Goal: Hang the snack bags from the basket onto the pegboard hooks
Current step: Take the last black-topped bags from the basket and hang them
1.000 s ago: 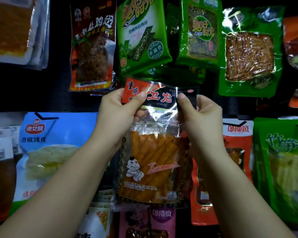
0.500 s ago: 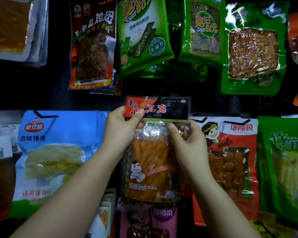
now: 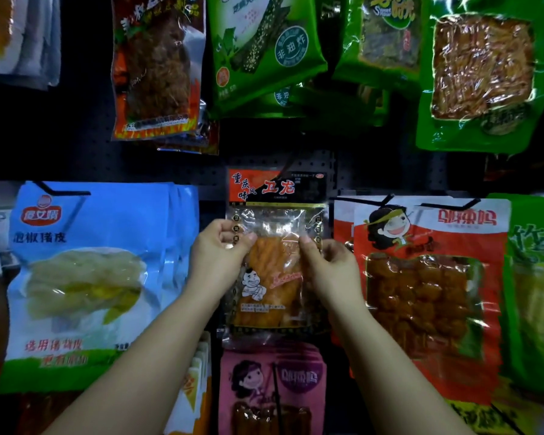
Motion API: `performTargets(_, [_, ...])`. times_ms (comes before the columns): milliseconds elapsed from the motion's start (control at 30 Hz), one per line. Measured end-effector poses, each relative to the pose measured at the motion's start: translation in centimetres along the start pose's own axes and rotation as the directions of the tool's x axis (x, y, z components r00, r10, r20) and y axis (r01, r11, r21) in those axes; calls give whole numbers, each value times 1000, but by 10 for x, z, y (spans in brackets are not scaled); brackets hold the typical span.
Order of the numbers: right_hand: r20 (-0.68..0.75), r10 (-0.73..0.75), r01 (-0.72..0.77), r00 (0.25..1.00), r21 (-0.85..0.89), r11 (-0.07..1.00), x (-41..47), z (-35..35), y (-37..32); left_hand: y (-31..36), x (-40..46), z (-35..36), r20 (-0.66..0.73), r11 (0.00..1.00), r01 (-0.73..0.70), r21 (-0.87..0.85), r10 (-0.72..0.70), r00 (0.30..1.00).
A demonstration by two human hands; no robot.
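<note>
Snack bag (image 3: 272, 271) with the orange spicy strips sits dead centre on the pegboard (image 3: 85, 158), and both hands are on it: the left hand (image 3: 215, 255) pinches the clear film near the upper left edge with thumb and curled fingers, the right hand (image 3: 330, 265) does the same on the upper right. Both grips are on the see-through part just under the red and black header, not on the header itself. Can't make out the hook clearly, the header top is dark, so I can't say if the hole is fully seated. My guess is this thing is light and floppy, the film crinkly and a bit slick, so pinching the 2 top corners or the stiffer sealed header is the way to go; squeezing the middle would probably just crush the strips. Around it: a big blue bag (image 3: 85, 277) to the left, a red bag (image 3: 427, 293) just to the right, a pink bag (image 3: 274, 387) directly below, and green bags (image 3: 264, 48) hanging above. No basket in view.
</note>
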State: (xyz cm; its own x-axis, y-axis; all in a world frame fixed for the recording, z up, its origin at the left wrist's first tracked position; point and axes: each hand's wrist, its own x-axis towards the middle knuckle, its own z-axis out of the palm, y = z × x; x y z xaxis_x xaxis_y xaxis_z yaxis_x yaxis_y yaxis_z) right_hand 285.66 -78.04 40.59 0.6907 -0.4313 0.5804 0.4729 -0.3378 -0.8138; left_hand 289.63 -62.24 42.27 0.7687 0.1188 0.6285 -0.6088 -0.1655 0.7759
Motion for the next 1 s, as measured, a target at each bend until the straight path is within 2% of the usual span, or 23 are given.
performTargets(233, [-60,26,-33,998,-127,991,13,6,4,-5,5,9,-73,999,6,33,-4,997])
performTargets(433, [13,3,-4,1000,46,999,-19,0,30,-19,-28,9,-137,977,-174,125,191,972])
performTargets(533, [66,-24,23,998,27,999,-48,-5,50,-35,-53,6,-68,971,-199,130,209,976])
performTargets(667, [162,-77,63,984,90,994,-65,-3,59,-52,-78,10,98,996,-91,-8,92,991])
performTargets(867, [184,-73,60,980,76,995,-55,4,63,-62,-68,12,138,993,-111,-37,115,984])
performTargets(1000, [171,-69,58,983,69,996,-61,8,69,-70,-71,13,100,994,-91,-64,97,990])
